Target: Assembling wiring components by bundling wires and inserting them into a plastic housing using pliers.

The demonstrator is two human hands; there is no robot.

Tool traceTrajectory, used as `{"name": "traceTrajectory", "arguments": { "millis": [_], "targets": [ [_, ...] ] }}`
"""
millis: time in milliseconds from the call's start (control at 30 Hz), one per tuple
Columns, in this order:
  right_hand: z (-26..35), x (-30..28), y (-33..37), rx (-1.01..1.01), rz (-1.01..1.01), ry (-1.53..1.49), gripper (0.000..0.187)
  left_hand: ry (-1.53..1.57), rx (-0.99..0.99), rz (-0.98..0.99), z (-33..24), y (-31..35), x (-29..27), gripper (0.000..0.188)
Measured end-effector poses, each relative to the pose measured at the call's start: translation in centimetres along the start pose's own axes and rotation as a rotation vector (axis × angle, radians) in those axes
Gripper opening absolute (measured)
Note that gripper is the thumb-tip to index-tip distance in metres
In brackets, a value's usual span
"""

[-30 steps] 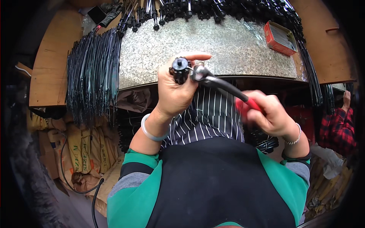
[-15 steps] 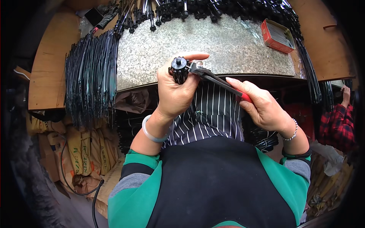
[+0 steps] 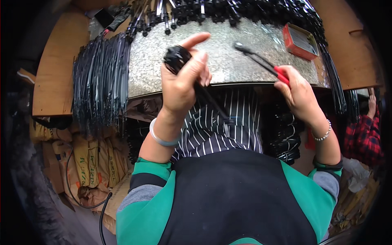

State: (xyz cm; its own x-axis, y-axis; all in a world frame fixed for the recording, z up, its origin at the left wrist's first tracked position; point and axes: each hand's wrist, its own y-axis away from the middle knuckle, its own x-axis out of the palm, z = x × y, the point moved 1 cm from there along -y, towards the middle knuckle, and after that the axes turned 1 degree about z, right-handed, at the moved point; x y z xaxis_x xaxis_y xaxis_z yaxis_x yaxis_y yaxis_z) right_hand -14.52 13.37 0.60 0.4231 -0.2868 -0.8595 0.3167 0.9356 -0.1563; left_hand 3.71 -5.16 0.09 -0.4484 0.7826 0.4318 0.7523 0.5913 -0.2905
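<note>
My left hand (image 3: 179, 90) is closed around a black umbrella frame (image 3: 177, 57), with the index finger stretched out. The frame's round, ribbed head shows above the fist, and its dark shaft slants down to the right over my striped apron (image 3: 237, 134). My right hand (image 3: 300, 92) grips a pair of pincers (image 3: 263, 63) by the red handle ends. Their dark, rounded jaws point up and left over the table, apart from the frame. Motion blurs the pincers and the frame a little.
Thin dark metal ribs (image 3: 100, 77) hang over the table's left edge. Shafts with black ends (image 3: 202, 16) pile along the back. A red open box (image 3: 300, 43) sits on the speckled tabletop (image 3: 149, 61). At far right is another person's checked sleeve (image 3: 361, 132).
The pincers have come away from the frame's head and moved up and right with my right hand. My left hand has tilted the frame, turning its head up and left and bringing the shaft into sight.
</note>
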Motion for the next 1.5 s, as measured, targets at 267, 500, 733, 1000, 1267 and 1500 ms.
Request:
{"name": "traceTrajectory", "arguments": {
  "millis": [267, 500, 733, 1000, 1267, 1500],
  "targets": [
    [-4.3, 3.9, -1.8, -0.055, -0.272, 0.367, 0.086, 0.711, 0.038, -0.317, 0.3, -1.6, -1.0, 0.040],
    [5.1, 3.5, -6.6, -0.311, -0.383, -1.409, 0.043, 0.355, -0.687, 0.390, 4.5, 1.5, 3.3, 0.060],
    [6.9, 3.4, -9.0, -0.460, -0.241, -0.926, 0.038, -0.696, 0.529, -0.028, -2.5, -3.1, 3.8, 0.039],
    [6.8, 2.8, -7.5, -0.363, -0.454, -0.463, 0.073, -0.399, 0.471, 0.033, -2.7, -5.1, 4.5, 0.038],
    [7.6, 0.3, -5.0, -0.361, -0.714, -0.189, 0.042, -0.278, 0.488, 0.163, -3.8, -6.0, 5.8, 0.040],
    [8.0, -0.1, -5.2, -0.196, -0.494, -1.079, 0.072, -0.329, 0.428, 0.206, -4.1, -6.8, 6.2, 0.043]
  ]
}}
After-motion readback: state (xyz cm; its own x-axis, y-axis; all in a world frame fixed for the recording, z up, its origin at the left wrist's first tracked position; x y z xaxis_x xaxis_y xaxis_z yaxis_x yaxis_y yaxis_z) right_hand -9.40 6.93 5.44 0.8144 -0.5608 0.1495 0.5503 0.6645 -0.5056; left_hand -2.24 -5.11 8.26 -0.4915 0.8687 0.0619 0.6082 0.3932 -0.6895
